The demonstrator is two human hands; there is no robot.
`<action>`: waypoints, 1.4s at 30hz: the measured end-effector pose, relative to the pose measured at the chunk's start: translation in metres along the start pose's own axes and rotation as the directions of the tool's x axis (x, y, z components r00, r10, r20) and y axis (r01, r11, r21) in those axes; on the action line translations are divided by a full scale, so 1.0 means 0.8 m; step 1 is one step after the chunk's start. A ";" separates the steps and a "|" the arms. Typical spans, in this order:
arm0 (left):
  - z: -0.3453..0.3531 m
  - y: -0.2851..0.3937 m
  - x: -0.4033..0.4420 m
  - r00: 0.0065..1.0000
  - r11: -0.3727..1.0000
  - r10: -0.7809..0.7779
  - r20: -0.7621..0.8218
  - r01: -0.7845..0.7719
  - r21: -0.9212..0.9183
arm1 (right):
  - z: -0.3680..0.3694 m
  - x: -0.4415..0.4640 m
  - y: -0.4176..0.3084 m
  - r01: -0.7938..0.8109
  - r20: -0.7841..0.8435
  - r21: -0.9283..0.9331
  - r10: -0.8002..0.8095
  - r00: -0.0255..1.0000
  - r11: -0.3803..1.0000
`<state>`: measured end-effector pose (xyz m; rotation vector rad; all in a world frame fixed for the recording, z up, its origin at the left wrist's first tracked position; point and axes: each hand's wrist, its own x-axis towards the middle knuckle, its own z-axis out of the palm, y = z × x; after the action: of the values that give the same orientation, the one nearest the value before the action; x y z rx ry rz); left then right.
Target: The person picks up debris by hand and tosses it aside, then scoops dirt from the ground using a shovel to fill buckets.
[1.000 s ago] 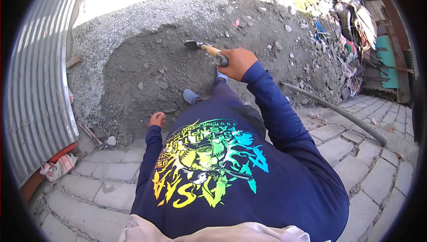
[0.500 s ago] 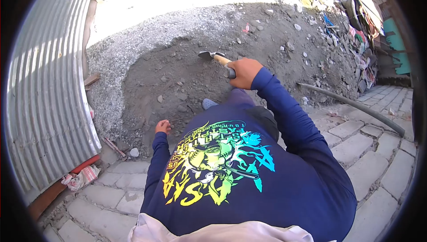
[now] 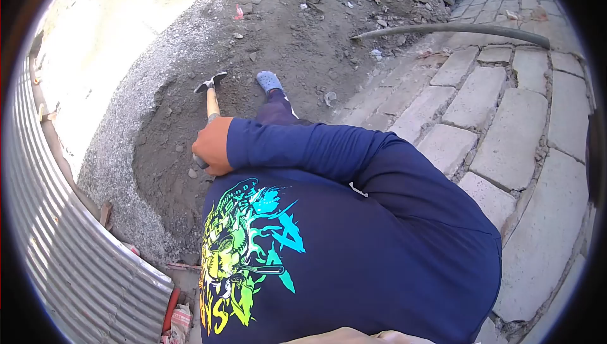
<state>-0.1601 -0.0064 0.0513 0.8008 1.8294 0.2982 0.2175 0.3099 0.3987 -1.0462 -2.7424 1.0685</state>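
My right hand (image 3: 214,147) is wrapped round the dark grip of a hammer (image 3: 212,97). The tool has a pale wooden handle and a metal head set crosswise, pointing away from me over grey, dug-up soil (image 3: 167,148). Whether the head touches the soil, I cannot tell. My left hand is out of view, with my right arm and torso across the lower part of the picture. A foot in a blue clog (image 3: 269,81) rests on the dirt just right of the hammer head.
Corrugated metal sheeting (image 3: 69,243) borders the left side, beside a strip of pale gravel (image 3: 117,135). On the right are large paving blocks (image 3: 512,135). A grey hose or pipe (image 3: 455,27) lies across the ground at the upper right. Stones and litter dot the soil.
My right hand and the hammer have swung left and nearer my body. My left hand has gone out of view. The camera view has turned rightward, showing more paving.
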 end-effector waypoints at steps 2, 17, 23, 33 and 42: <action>-0.022 0.039 0.005 1.000 1.000 -0.003 0.014 0.003 0.006 | -0.004 -0.005 0.004 0.012 0.010 0.008 -0.012 1.000 1.000; -0.025 0.219 0.042 0.997 0.967 -0.039 0.063 0.054 -0.249 | -0.020 -0.019 0.030 -0.090 0.046 -0.060 0.092 0.995 0.994; 0.030 0.070 0.094 0.992 0.967 0.120 0.028 -0.111 -0.228 | -0.039 -0.008 0.036 -0.051 0.055 -0.051 0.054 0.997 0.997; 0.059 0.006 0.006 0.978 0.915 -0.100 -0.183 0.018 -0.403 | -0.052 0.017 0.061 0.045 0.155 0.027 -0.048 0.987 0.999; 0.202 0.124 -0.054 0.961 0.930 -0.128 -0.244 0.031 -0.367 | -0.079 0.016 0.112 0.173 0.256 0.076 -0.187 0.948 0.982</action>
<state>0.0320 0.0125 0.0721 0.4426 1.9692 0.6943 0.2748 0.4037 0.3901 -0.6721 -2.9194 1.3265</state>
